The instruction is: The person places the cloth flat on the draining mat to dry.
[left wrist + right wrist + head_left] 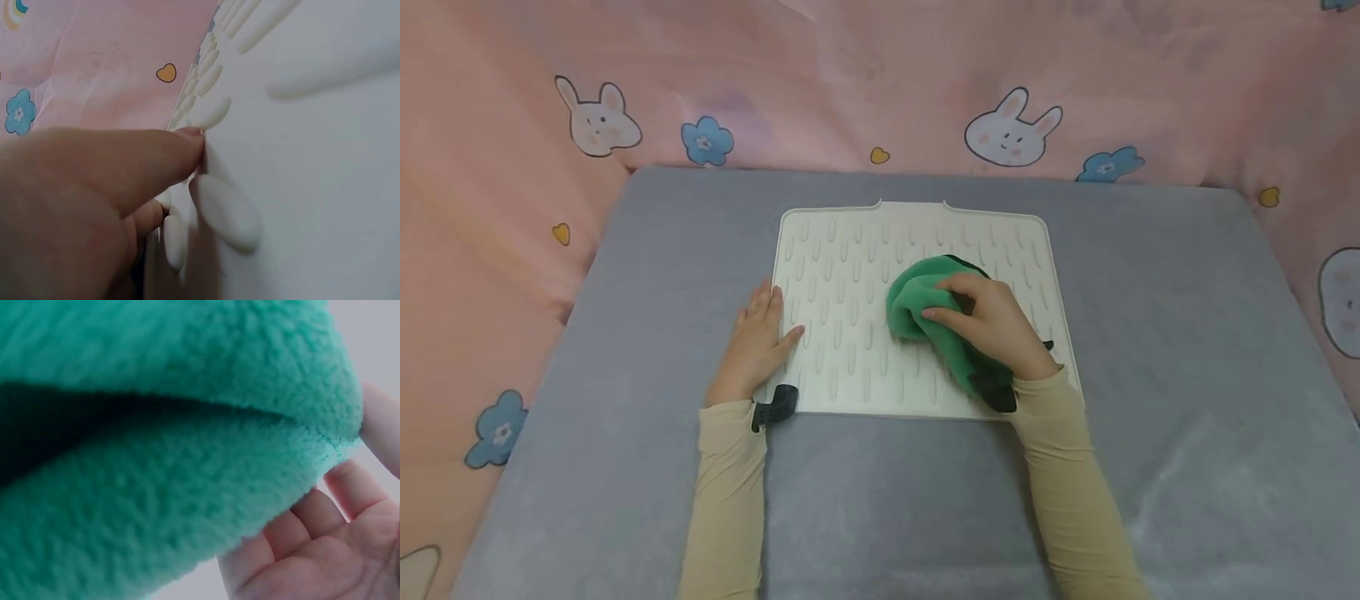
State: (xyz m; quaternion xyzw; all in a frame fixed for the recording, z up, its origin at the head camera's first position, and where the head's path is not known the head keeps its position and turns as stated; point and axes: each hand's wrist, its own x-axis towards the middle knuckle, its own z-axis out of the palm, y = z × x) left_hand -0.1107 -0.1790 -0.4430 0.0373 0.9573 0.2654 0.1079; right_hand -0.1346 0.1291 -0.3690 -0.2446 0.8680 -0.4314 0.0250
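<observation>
A white board with rows of raised oval ridges (pixel 850 367) lies flat on the table. Along its left edge rests my left hand (pixel 752 346), fingers straight and thumb laid over the rim onto the ridges; the left wrist view shows that thumb (pixel 169 153) beside a ridge. My right hand (pixel 992 321) pinches a bunched green cloth (pixel 925 292) between thumb and fingers, over the right half of the board. In the right wrist view the fluffy cloth (pixel 156 506) fills most of the picture, folded, with curled fingers behind it.
The table has a grey cover (pixel 1187 375). Behind it and at the sides hangs a pink curtain (pixel 820 92) printed with rabbits, flowers and hearts. A black wrist strap piece (pixel 777 406) on the left wrist overlaps the board's near left corner.
</observation>
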